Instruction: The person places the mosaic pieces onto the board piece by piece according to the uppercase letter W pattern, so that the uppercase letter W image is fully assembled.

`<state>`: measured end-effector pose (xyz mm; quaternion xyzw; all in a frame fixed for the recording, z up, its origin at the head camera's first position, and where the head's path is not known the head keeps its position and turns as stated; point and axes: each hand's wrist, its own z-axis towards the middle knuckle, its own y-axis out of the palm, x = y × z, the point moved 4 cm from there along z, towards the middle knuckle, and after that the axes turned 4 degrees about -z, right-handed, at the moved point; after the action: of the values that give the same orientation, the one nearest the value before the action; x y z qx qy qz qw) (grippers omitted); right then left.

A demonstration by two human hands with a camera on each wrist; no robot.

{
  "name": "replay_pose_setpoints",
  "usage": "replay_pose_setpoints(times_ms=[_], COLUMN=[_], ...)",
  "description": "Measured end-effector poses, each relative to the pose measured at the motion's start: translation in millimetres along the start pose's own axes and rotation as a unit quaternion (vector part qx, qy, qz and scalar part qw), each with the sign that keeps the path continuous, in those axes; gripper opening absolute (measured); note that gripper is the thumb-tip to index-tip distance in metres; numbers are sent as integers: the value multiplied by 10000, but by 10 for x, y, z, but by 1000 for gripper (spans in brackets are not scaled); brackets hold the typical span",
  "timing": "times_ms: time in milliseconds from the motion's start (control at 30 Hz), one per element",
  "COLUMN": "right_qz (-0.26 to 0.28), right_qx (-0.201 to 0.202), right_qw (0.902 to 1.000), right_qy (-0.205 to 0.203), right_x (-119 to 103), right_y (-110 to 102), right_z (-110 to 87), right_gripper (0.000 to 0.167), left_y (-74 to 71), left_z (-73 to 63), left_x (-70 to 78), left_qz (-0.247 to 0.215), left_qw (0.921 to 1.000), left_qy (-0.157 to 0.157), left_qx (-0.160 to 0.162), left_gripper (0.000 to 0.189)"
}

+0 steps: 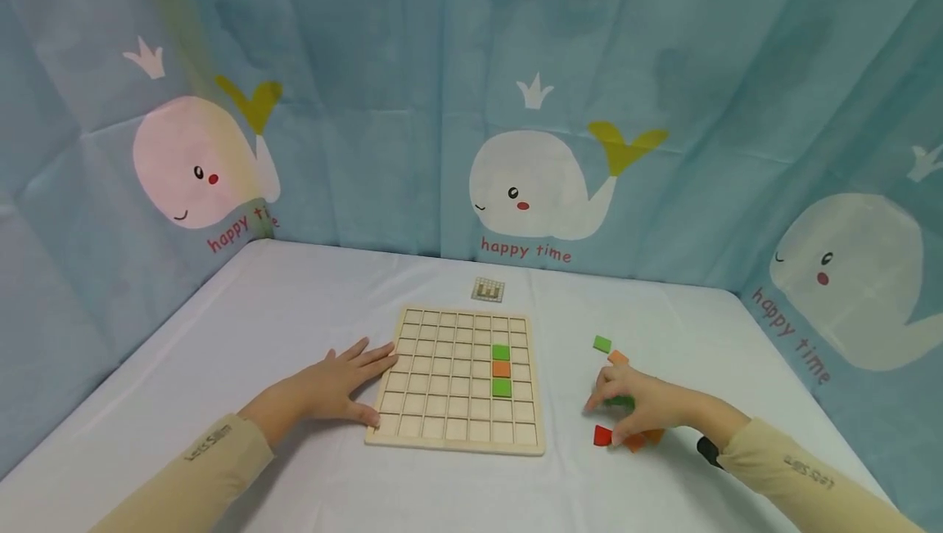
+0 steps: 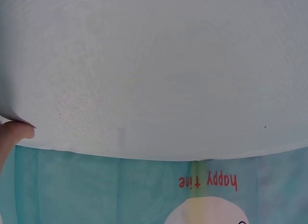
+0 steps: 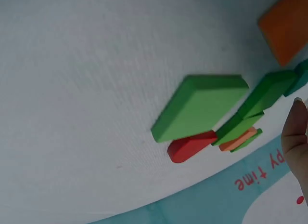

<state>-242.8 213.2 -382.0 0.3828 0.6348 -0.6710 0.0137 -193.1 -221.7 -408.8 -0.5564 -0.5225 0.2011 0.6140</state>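
My left hand (image 1: 333, 386) lies with fingers spread against the left rim of a wooden grid board (image 1: 435, 444). Two green tiles (image 1: 502, 387) with an orange tile (image 1: 501, 369) between them form a column on the board. To the right of it, my right hand (image 1: 639, 404) hovers over loose tiles, thumb and forefinger apart. A red tile (image 1: 602, 435) is close to the thumb; orange tiles (image 1: 635, 442) and a green tile (image 1: 622, 401) are partly covered by the hand. In the right wrist view, a large green tile (image 3: 202, 108) is near the red tile (image 3: 191, 146).
Beyond the board lies a small patterned card (image 1: 488, 290). A loose green tile (image 1: 602, 344) and an orange tile (image 1: 618, 358) sit past the right hand. A dark object (image 1: 709, 451) shows beneath the right wrist. A whale-printed curtain (image 1: 368, 173) borders the white table.
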Motion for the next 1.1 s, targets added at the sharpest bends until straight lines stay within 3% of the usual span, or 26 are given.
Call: replay_pose_setpoints(times_ms=[233, 667, 1100], right_qz=[-495, -645, 46], right_qx=[146, 295, 517], right_qw=[9980, 9953, 9986], right_qy=[-361, -653, -95], right_x=[3, -34, -138], right_y=[74, 110, 113], right_z=[-10, -16, 55], right_gripper=[28, 19, 17], left_y=[-26, -14, -30], left_z=[-18, -7, -3], left_x=[25, 24, 45], left_qz=[24, 54, 12], left_qw=[10000, 10000, 10000], left_qy=[-9, 18, -52], left_qx=[24, -1, -32], left_gripper=[102, 102, 101])
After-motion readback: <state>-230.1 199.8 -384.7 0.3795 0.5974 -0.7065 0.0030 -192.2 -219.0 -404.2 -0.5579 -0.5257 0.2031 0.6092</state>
